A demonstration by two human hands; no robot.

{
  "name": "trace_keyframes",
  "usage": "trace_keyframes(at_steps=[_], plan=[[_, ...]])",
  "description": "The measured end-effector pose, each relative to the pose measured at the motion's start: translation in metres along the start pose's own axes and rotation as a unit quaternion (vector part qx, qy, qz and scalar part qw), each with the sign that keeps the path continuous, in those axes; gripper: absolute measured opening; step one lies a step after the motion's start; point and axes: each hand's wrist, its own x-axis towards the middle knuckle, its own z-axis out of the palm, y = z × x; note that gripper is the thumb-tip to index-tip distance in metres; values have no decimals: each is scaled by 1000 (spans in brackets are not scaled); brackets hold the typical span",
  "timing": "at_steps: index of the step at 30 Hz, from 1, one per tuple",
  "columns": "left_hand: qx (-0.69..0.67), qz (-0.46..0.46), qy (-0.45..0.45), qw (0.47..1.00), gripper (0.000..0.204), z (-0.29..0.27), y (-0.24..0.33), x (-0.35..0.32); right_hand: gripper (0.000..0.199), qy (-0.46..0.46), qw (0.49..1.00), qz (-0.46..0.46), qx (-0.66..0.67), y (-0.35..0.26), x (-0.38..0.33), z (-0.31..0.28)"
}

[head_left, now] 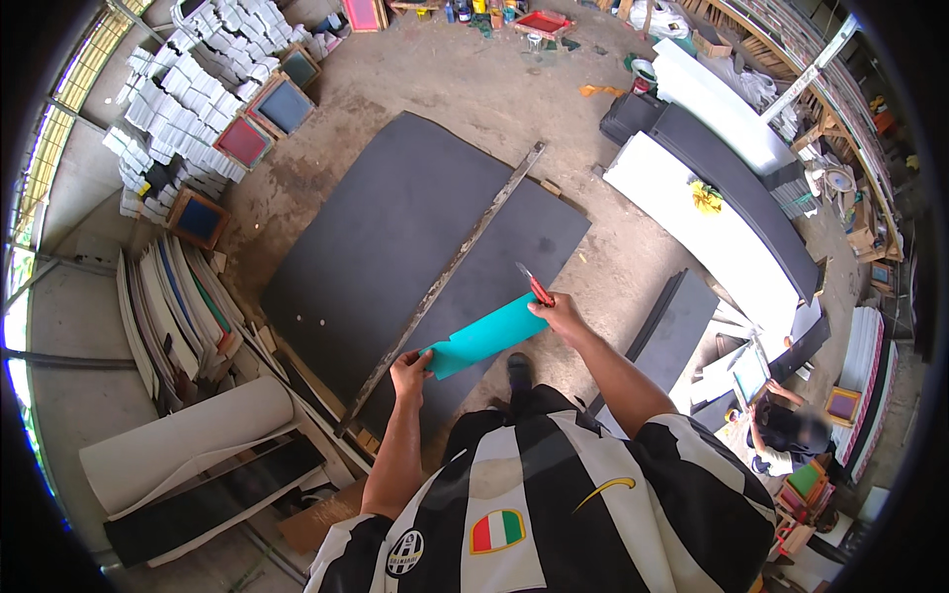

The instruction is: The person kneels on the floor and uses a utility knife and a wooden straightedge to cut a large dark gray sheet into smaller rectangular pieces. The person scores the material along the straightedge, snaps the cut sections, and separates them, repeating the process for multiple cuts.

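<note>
Your teal strip (484,338) looks smooth, your red knife handle (541,291) plastic; mid-frame, the dark sheet (386,217) is matt, the long bar (467,253) rough.

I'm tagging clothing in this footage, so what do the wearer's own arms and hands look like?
The left hand and right hand are ungloved. The forearms are bare, with no watch visible; loose short sleeves are black and white.

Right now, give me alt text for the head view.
A person's left hand and right hand hold a flat turquoise strip, the right also gripping a red-handled cutter, above a large dark-grey sheet crossed by a long scuffed bar.
</note>
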Motion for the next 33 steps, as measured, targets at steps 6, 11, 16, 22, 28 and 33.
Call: trace_keyframes(at_steps=[6, 11, 16, 22, 28, 33], plan=[[21, 15, -11, 1000, 40, 11, 22, 14, 29, 17, 1000, 14, 12, -12, -1, -8], [26, 38, -33, 998, 41, 11, 40, 27, 28, 36, 999, 22, 6, -23, 1, -5], [23, 43, -37, 998, 39, 5, 56, 47, 30, 47, 998, 47, -6, -29, 19, 9], [40, 38, -74, 996, 38, 0, 85, 102, 33, 99, 995, 0, 5, -35, 61, 33], [55, 34, -164, 984, 41, -17, 139, 174, 31, 204, 978, 8, -54, -56, 90, 69], [91, 67, -217, 970, 39, -24, 200, 223, 33, 248, 968, -7, -40, -89, 103, 95]])
